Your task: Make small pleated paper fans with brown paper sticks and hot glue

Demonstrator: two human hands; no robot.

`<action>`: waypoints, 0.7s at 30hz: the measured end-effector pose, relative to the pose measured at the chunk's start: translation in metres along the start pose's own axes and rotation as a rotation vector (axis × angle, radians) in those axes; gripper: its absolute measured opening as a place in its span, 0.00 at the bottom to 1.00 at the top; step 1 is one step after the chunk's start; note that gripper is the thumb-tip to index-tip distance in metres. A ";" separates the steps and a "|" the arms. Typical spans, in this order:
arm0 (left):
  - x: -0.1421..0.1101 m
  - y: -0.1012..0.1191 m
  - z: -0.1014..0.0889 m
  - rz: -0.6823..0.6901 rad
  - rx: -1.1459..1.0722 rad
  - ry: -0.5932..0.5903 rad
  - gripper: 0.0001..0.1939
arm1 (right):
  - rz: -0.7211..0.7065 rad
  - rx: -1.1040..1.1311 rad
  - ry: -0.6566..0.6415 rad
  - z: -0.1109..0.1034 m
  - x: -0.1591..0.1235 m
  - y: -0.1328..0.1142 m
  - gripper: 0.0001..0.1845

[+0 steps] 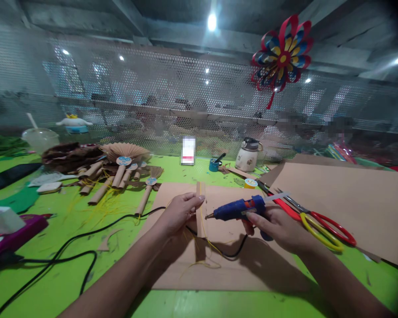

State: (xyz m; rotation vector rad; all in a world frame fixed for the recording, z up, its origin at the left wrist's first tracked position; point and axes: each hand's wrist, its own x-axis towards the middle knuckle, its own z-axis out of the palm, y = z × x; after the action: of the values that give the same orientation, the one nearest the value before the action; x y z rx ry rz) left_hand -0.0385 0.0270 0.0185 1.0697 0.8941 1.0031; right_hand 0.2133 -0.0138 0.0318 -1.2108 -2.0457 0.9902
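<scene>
My left hand [182,210] pinches a narrow brown paper strip [200,221] and holds it up over a brown paper sheet [166,274]. A yellow string [201,194] runs along the strip and trails down onto the sheet. In my right hand [275,225] is a blue hot glue gun [234,210], its nozzle pointing left at the strip's right edge. A pale glue stick [278,196] sticks out of its back. Whether the nozzle touches the strip, I cannot tell.
Scissors [321,229] with red and yellow handles lie right, by a large brown sheet [345,194]. Paper fans with rolled handles [119,172] are piled left. A black cord [86,234] crosses the green table [119,287]. A bottle [246,157] and phone [188,151] stand behind.
</scene>
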 end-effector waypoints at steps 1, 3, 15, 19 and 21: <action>0.000 0.001 0.001 0.004 0.005 0.010 0.16 | -0.002 0.002 -0.005 0.000 0.000 0.000 0.28; 0.000 0.002 0.001 0.018 0.019 0.034 0.16 | -0.009 0.007 -0.016 -0.001 0.000 0.000 0.28; -0.002 0.002 0.005 0.023 0.088 0.012 0.17 | 0.003 0.115 0.069 0.005 0.007 0.002 0.24; -0.002 0.001 0.005 0.023 0.112 0.035 0.18 | -0.003 0.107 0.070 0.004 0.006 0.003 0.24; -0.001 0.000 0.003 0.037 0.111 0.033 0.18 | -0.002 0.105 0.027 0.003 0.005 0.000 0.25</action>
State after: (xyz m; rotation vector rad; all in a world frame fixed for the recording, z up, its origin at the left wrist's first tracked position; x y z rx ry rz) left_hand -0.0363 0.0258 0.0196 1.1692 0.9692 1.0137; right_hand 0.2088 -0.0101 0.0304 -1.1617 -1.9484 1.0612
